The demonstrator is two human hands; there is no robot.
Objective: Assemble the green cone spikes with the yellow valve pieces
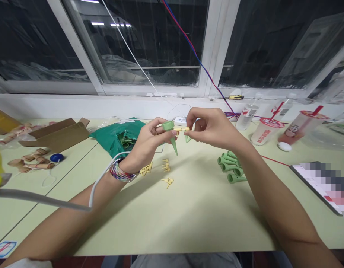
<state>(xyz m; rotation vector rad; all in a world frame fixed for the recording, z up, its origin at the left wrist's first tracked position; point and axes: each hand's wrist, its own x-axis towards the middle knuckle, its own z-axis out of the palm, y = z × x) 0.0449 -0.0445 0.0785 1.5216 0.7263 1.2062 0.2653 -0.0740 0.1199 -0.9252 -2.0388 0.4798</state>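
My left hand [149, 143] is closed around a green plastic spike [172, 136], held point down above the table. My right hand [209, 126] pinches a small yellow connector piece [183, 129] against the spike's head. A second green tip [188, 139] shows just under my right fingers. Several small yellow pieces [166, 169] lie loose on the pale green table [188, 208] below my hands. A pile of green spikes [230, 167] lies to the right, beside my right forearm. A beaded bracelet and a white cable sit at my left wrist.
An open green bag [118, 136] of parts lies behind my left hand. Cardboard [57, 134] and tan rolled pieces sit at left. Two drink cups [267, 130] with red straws, a bottle [246, 116] and a tablet [322, 184] stand at right. Windows run along the back.
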